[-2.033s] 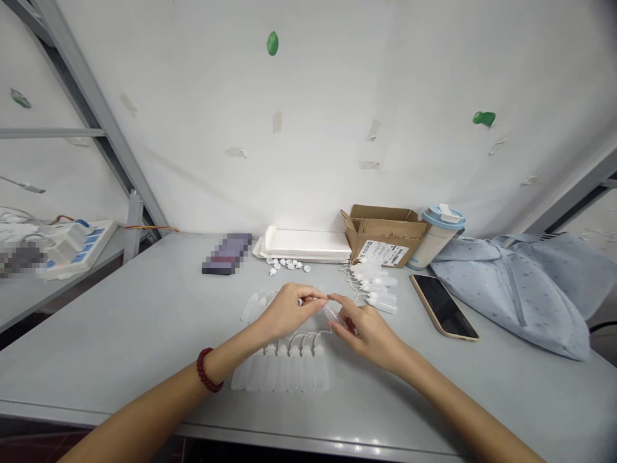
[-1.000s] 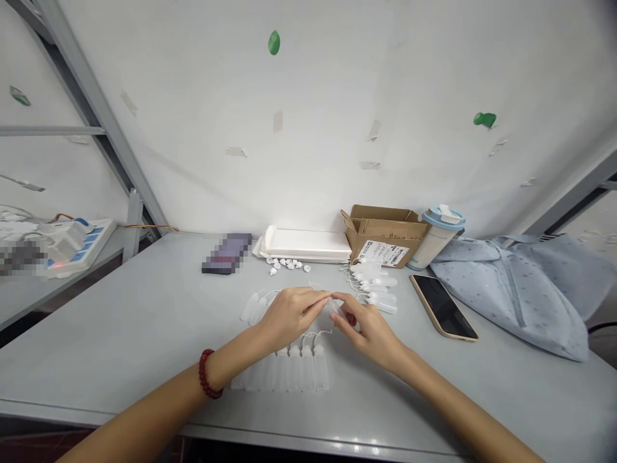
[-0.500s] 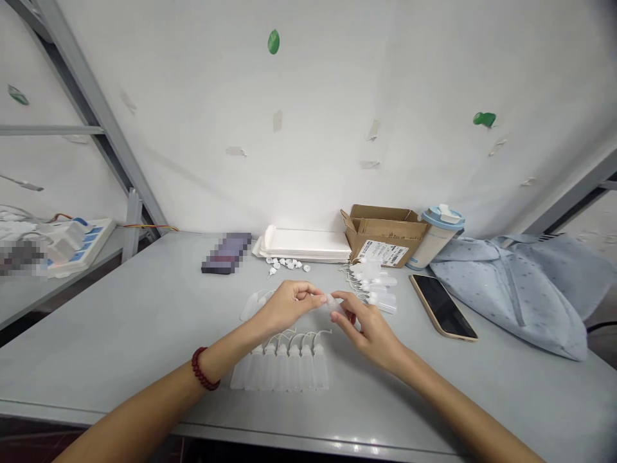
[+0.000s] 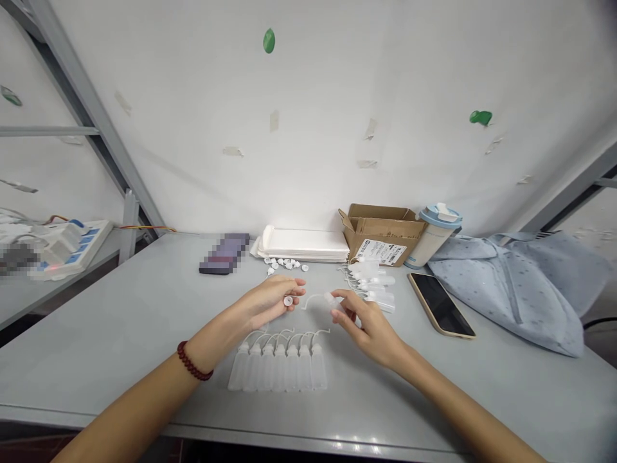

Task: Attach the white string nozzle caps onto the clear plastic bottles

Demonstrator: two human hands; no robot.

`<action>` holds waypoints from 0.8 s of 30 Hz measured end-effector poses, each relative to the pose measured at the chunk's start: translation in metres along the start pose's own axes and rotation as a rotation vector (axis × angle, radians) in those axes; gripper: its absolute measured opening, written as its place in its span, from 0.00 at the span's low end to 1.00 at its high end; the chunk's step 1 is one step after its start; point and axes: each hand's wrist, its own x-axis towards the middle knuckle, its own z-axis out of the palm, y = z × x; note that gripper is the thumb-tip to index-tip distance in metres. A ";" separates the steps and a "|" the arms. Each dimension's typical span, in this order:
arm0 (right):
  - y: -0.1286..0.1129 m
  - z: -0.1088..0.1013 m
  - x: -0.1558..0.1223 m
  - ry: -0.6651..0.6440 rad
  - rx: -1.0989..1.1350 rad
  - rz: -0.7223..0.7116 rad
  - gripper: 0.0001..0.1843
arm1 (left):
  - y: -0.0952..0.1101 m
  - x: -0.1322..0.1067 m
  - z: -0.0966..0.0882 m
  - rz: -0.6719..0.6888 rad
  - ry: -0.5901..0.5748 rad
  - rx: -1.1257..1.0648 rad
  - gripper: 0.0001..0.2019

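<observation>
My right hand [image 4: 365, 323] pinches a small translucent squeeze bottle [image 4: 331, 300] by its neck, above the grey table [image 4: 144, 321]. My left hand [image 4: 267, 302] holds a small white round cap [image 4: 288, 301] between thumb and fingers, a little to the left of the bottle. A thin white tether curves between cap and bottle. Just below my hands, a row of several similar bottles [image 4: 279, 363] lies side by side on the table. More bottles [image 4: 373, 283] lie in a heap right of my right hand.
Small white caps [image 4: 285, 263] are scattered before a white tray [image 4: 303, 244]. An open cardboard box [image 4: 380, 239], a lidded cup [image 4: 434, 241], a phone [image 4: 440, 303] and a blue bag [image 4: 515, 289] fill the right. A dark blurred item [image 4: 224, 254] lies at the back left.
My hands were joined at the bottle's tip; now the left hand has drawn away to the left with the cap, leaving the tether stretched between them.
</observation>
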 end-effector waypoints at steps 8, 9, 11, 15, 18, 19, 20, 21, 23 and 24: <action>-0.003 -0.001 0.000 -0.019 0.036 0.015 0.14 | 0.003 -0.006 0.008 -0.021 -0.013 -0.238 0.09; -0.003 -0.001 0.000 -0.019 0.037 0.016 0.14 | 0.002 -0.006 0.008 -0.013 0.011 -0.249 0.10; -0.003 -0.001 0.000 -0.020 0.038 0.018 0.14 | 0.002 -0.004 0.007 -0.002 0.051 -0.255 0.11; -0.003 -0.001 0.000 -0.020 0.042 0.017 0.14 | 0.000 0.001 0.003 0.050 0.012 -0.215 0.09; -0.004 -0.001 -0.001 -0.024 0.049 0.017 0.15 | 0.000 0.001 0.003 0.115 -0.035 -0.097 0.04; -0.004 -0.001 -0.001 -0.026 0.051 0.019 0.15 | 0.000 -0.001 0.003 0.135 -0.031 -0.028 0.05; -0.005 -0.002 -0.001 -0.031 0.054 0.021 0.15 | 0.000 -0.002 0.004 0.159 -0.019 0.049 0.08; -0.006 -0.002 -0.001 -0.040 0.059 0.022 0.15 | 0.001 -0.004 0.005 0.183 -0.008 0.127 0.10; -0.008 -0.004 -0.001 -0.075 0.089 0.020 0.14 | 0.001 -0.007 0.007 0.220 -0.004 0.261 0.16; -0.009 -0.005 -0.001 -0.102 0.114 0.019 0.14 | 0.001 -0.008 0.007 0.238 -0.009 0.312 0.18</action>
